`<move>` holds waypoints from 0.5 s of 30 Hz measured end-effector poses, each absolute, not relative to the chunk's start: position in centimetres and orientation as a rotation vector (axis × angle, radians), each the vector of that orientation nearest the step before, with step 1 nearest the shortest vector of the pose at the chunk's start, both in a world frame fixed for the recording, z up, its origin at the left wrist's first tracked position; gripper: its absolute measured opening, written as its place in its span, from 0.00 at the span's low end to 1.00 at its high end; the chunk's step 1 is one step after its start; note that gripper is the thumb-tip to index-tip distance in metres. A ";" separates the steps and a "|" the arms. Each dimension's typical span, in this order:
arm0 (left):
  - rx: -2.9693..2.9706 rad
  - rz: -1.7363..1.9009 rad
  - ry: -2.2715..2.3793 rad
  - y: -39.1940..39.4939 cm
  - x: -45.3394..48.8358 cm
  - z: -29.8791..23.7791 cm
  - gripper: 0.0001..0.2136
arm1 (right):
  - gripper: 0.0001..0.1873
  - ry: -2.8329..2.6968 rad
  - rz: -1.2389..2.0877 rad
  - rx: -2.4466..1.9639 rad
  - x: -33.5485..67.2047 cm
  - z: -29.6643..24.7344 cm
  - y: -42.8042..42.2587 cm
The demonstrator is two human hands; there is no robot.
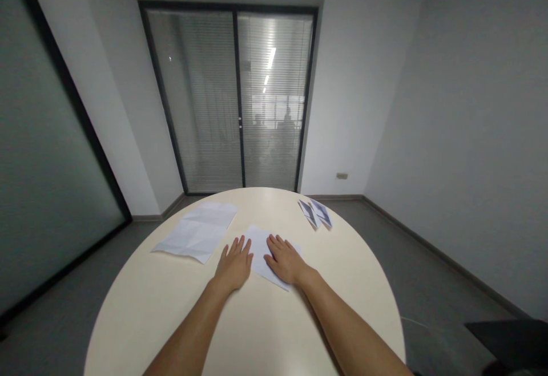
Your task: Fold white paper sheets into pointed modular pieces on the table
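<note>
A white sheet of paper (261, 250) lies at an angle on the round table, partly hidden under my hands. My left hand (234, 265) rests flat at the sheet's left edge, fingers stretched out and a little apart. On the right part of the same sheet lies my right hand (286, 260), palm down with its fingers extended. Neither hand grips anything. To the left of my left hand is a larger creased sheet of paper (199, 227), spread out with its near edge slightly lifted.
Two folded paper pieces (315, 214) with dark printed patches sit near the far right rim of the cream round table (257, 336). Beyond it stands a glass door with blinds (240, 102). A dark object (509, 339) is at lower right, off the table.
</note>
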State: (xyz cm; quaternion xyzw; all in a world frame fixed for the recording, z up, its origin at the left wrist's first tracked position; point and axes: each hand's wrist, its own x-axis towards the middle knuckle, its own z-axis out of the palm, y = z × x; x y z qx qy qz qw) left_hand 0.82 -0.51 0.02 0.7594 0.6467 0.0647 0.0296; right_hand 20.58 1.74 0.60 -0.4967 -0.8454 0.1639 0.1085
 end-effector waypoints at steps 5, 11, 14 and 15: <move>2.445 0.401 1.943 -0.3 0.7 0.0 0.25 | 0.36 -2.429 0.453 -1.484 21.0 0.3 2.0; 2.434 0.346 1.566 -0.6 1.0 0.7 0.27 | 0.32 -2.394 0.371 -1.357 21.4 0.8 2.6; 2.392 0.312 1.703 -0.7 0.9 0.8 0.27 | 0.30 -2.365 0.306 -1.287 21.8 1.2 2.6; 2.379 0.305 1.753 -0.7 0.9 0.8 0.27 | 0.29 -2.377 0.308 -1.249 21.8 1.3 2.5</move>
